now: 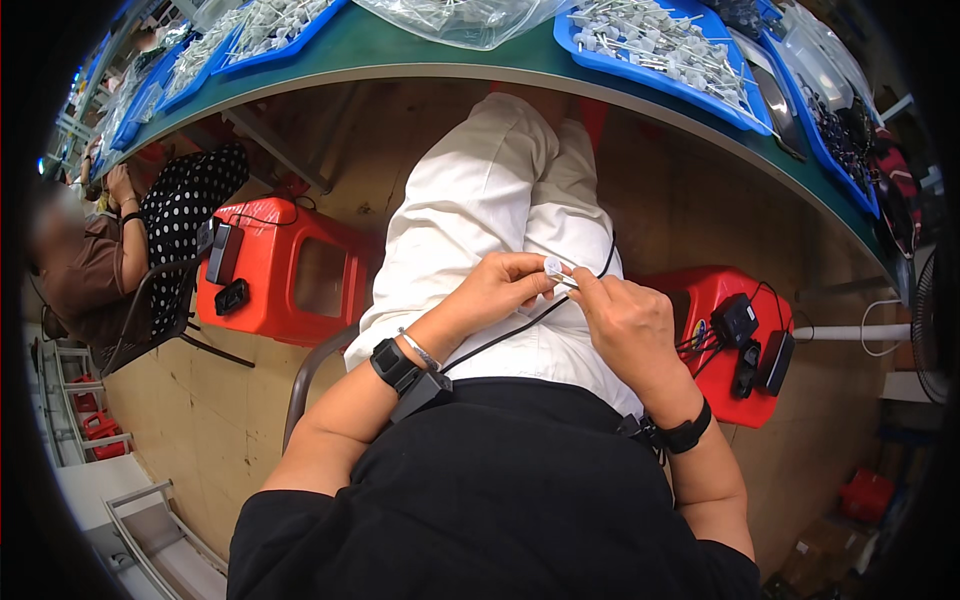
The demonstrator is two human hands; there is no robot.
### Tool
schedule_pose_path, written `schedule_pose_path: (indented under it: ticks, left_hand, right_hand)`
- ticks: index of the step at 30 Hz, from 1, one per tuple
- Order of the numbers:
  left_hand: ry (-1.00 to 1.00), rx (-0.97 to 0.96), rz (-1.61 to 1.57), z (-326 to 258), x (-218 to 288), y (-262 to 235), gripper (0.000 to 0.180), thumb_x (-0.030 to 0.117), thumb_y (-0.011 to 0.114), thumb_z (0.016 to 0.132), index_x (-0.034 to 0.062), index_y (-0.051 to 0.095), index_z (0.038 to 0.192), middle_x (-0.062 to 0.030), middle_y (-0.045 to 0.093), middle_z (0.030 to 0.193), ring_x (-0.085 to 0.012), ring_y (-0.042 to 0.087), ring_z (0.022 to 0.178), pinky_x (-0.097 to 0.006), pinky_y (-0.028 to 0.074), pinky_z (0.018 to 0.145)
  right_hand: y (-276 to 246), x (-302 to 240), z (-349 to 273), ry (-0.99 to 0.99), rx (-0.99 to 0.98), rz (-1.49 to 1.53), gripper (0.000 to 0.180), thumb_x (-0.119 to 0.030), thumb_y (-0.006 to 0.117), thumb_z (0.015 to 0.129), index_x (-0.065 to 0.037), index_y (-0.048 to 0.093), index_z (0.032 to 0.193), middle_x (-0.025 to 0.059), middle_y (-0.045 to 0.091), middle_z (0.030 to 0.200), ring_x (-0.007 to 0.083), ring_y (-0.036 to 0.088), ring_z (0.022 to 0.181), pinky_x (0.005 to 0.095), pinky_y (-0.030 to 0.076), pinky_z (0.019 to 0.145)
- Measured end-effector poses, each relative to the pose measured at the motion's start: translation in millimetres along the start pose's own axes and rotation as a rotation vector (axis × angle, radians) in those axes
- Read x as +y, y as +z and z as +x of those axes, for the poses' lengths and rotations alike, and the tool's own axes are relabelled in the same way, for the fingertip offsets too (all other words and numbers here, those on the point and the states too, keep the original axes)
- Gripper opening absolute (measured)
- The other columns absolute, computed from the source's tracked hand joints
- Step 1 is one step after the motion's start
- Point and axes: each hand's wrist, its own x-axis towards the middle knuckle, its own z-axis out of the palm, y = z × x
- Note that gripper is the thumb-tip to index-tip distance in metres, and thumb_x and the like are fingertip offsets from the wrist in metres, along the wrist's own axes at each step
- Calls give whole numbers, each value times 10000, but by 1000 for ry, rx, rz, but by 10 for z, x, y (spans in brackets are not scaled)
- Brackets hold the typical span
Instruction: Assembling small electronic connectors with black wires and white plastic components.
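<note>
Two blue trays (655, 70) of white parts (640, 35), both hands (560, 290) pinching one

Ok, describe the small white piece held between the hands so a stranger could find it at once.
Start at the white trousers on the lap, below the curved green table. Above them the left hand and right hand meet, fingertips pinching a small white piece. Unlike the similar white pieces heaped in the blue trays on the table, it is the only one held in fingers.
</note>
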Motion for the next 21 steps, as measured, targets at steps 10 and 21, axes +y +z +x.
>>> schedule_pose_path:
  ticks: [10, 21]
  left_hand:
    - [-5, -66, 56, 7, -62, -52, 172, 169, 622, 980, 58, 726, 1060, 45, 632, 775, -26, 478, 655, -183, 390, 587]
    - [-51, -117, -24, 7, -48, -72, 200, 150, 599, 985, 67, 723, 1120, 39, 638, 805, -28, 477, 662, -190, 401, 599]
  right_hand:
    - [13, 31, -24, -75, 16, -90, 208, -198, 703, 864, -57, 668, 1013, 30, 496, 611, 178, 539, 536, 332, 421, 483]
    - [37, 89, -47, -164, 89, -111, 267, -119, 642, 818, -28, 694, 1064, 11, 485, 645, 148, 529, 562, 295, 418, 494]
